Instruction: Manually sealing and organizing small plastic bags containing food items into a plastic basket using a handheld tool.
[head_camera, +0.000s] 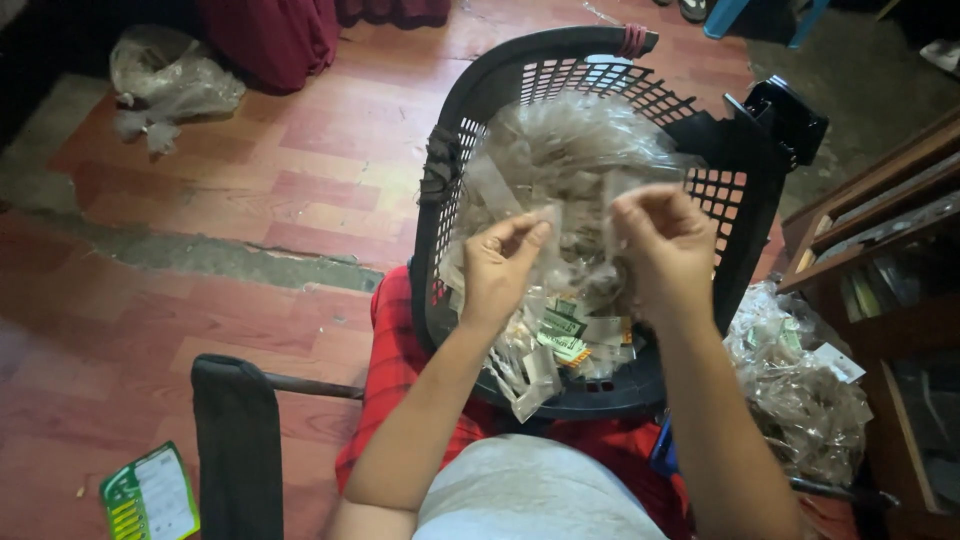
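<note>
At lower left lay a green card (148, 495) on the floor. At centre, the left hand (497, 270) and right hand (668, 245) each pinched small clear plastic packets (575, 215) with narrow fingers, above a black basket (460, 130) heaped with them. A full plastic bag (800, 390) sat lower right.

Packets (560, 340) in basket (455, 150) on lap; bag (800, 400) to its right.

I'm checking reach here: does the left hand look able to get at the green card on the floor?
Probably yes: the left hand is busy with small clear packets, but nothing blocks the green card.
</note>
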